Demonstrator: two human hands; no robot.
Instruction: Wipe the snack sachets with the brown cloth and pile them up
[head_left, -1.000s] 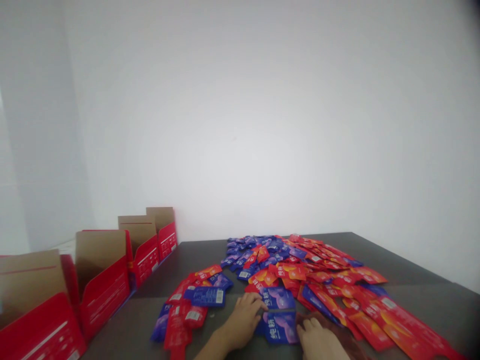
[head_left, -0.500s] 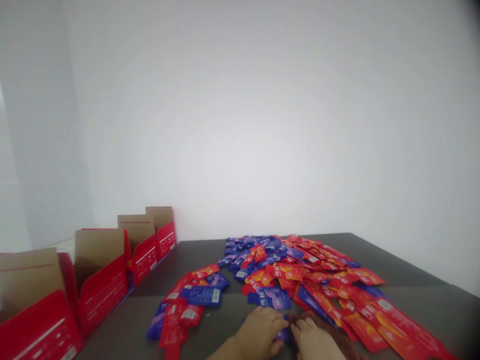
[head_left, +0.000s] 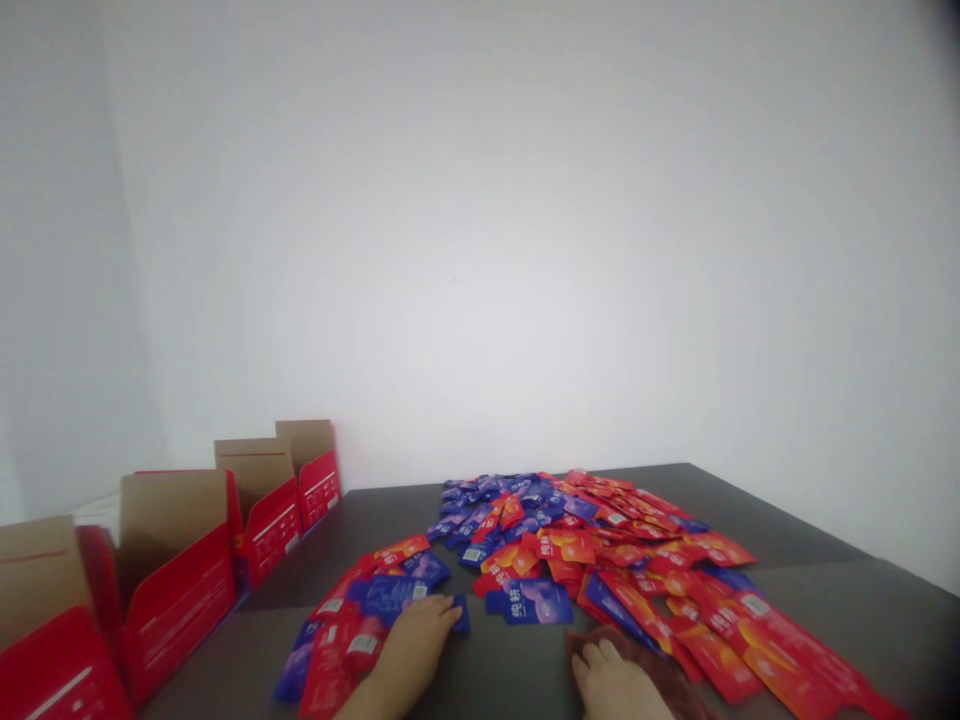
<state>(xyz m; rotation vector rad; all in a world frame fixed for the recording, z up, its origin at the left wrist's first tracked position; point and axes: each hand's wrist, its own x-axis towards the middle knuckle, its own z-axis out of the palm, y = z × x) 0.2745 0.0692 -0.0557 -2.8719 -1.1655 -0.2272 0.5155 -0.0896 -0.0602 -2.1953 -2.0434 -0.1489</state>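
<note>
My left hand is over the small left group of sachets, its fingers closed on a blue sachet that shows just past the fingertips. Beneath and beside it lie another blue sachet and several red sachets. At the front of the table my right hand has its fingers curled on a dark brown cloth. Just behind the cloth lies a blue sachet with purple round shapes, flat on the table.
A large heap of red sachets and blue sachets spreads over the middle and right of the dark table. Along the left edge stands a row of open red cartons with raised brown flaps. A white wall rises behind.
My left hand has moved left from beside my right hand to the left group, carrying the blue sachet. My right hand stays at the brown cloth. The view has shifted slightly.
</note>
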